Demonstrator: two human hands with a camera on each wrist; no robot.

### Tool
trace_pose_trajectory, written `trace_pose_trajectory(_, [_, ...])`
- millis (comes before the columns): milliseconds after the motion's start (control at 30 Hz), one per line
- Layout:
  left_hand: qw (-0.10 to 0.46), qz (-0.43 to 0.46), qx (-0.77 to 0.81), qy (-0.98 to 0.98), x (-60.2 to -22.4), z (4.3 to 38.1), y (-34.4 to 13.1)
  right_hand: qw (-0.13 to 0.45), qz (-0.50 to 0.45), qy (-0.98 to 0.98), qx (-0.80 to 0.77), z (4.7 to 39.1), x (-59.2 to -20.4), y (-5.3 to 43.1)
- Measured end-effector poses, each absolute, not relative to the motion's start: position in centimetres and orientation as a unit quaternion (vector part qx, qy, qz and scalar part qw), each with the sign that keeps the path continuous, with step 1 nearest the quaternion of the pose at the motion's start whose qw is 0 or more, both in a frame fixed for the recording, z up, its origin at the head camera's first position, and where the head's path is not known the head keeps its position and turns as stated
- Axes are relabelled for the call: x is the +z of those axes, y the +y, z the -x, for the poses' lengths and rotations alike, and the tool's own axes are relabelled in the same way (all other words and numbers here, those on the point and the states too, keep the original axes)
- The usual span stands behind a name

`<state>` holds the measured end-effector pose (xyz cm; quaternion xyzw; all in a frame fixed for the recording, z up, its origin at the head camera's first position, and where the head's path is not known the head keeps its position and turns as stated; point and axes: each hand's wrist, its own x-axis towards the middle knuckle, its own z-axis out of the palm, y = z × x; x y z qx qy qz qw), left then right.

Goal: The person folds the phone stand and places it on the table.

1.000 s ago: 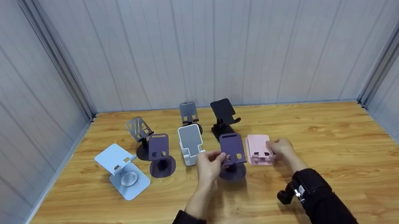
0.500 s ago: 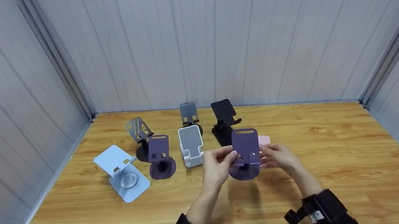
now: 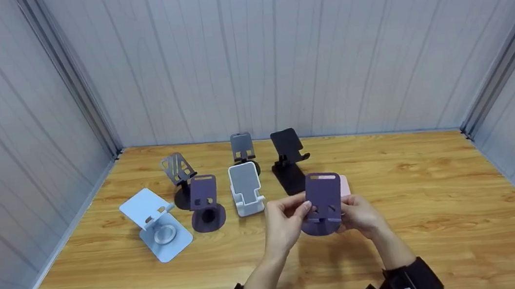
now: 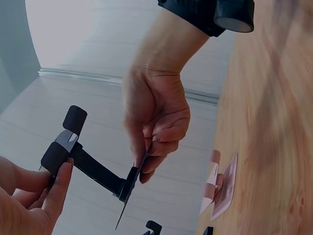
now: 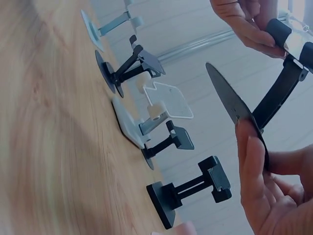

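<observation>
Having left the pink stand (image 3: pixel 344 185), the right hand (image 3: pixel 362 216) now pinches the base (image 3: pixel 320 229) of the purple stand (image 3: pixel 322 195) — the left hand's (image 3: pixel 281 226) grip closed on its cradle (image 3: pixel 322 186) — so both work on it, raised just nearside of the pink stand.

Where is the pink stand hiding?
In the head view, the pink stand peeks out right of the black stand, mostly hidden behind the held-up purple stand. The left wrist view shows it on the table.

2 raised hands (image 3: pixel 281 226) (image 3: pixel 362 215), fingers (image 3: pixel 303 209) pinching
</observation>
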<state>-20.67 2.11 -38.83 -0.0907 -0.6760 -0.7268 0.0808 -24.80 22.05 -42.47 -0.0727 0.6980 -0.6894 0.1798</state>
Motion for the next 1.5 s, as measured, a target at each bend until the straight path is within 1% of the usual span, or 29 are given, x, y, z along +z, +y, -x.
trace_pose_trajectory(167, [0.096,0.103,-0.72,-0.68,-39.1,20.5,2.3,0.13,0.059,0.709,-0.691,24.4,-42.4,21.7])
trace_pose_trajectory(500, [0.167,0.104,-0.695,-0.692,-39.3,20.5,2.6,0.053,0.017,0.729,-0.682,23.7,-41.9,20.6])
trace_pose_trajectory(733, [0.182,0.111,-0.684,-0.698,-39.4,20.3,2.5,0.006,-0.036,0.719,-0.695,23.6,-41.8,19.6])
trace_pose_trajectory(900, [0.178,0.108,-0.675,-0.708,-39.6,20.1,2.5,-0.028,-0.066,0.714,-0.697,23.4,-42.0,19.2])
trace_pose_trajectory(1033, [0.172,0.109,-0.661,-0.722,-39.8,19.9,2.7,-0.034,-0.073,0.709,-0.701,23.3,-42.2,19.2])
trace_pose_trajectory(1300, [0.115,0.112,-0.678,-0.717,-40.7,19.5,2.8,-0.031,-0.084,0.694,-0.714,23.3,-42.4,19.3])
trace_pose_trajectory(1500, [0.084,0.104,-0.675,-0.726,-41.3,19.6,2.8,-0.03,-0.082,0.705,-0.704,23.3,-42.3,19.4])
